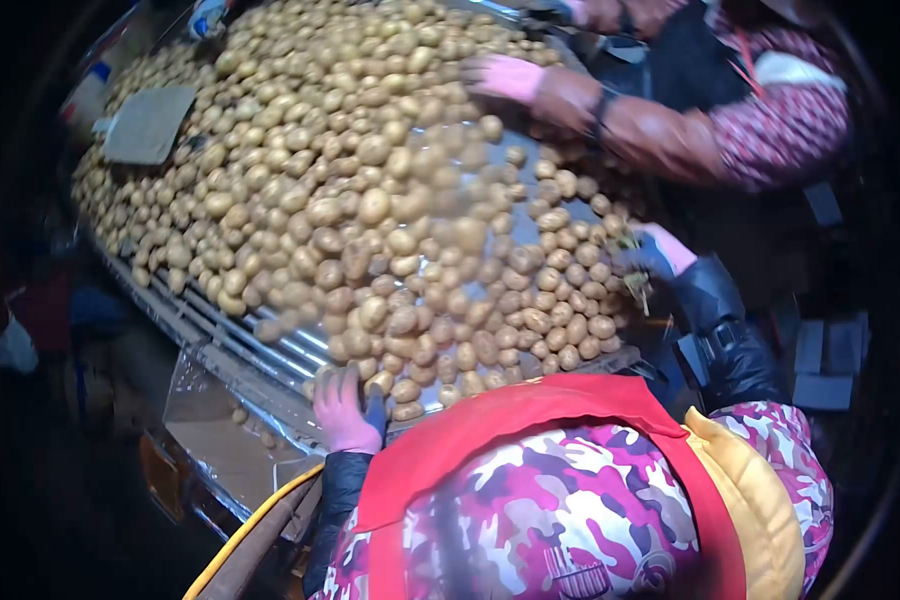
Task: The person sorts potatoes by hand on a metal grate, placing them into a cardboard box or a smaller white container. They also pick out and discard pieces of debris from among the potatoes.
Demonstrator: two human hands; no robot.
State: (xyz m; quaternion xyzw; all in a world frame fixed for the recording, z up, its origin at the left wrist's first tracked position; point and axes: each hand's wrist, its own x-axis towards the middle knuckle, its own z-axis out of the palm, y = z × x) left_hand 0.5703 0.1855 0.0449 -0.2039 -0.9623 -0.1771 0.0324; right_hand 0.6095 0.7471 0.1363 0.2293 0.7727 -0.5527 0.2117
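Observation:
A large heap of potatoes [300,180] covers a metal sorting table [190,325]. My left hand [346,412], in a pink and dark glove, rests at the table's near edge, fingers spread against the closest potatoes. On the right, my right hand [660,252], gloved in pink and blue, is beside the potatoes at the table's right side. Some green and brown plant debris [638,285] hangs at its fingers, which are partly hidden, so its hold cannot be made out.
Across the table at the upper right, a co-worker's pink-gloved hand [505,78] reaches onto the potatoes. A flat grey plate [150,125] lies on the heap at the left. Below the table's left edge stands a box [220,440].

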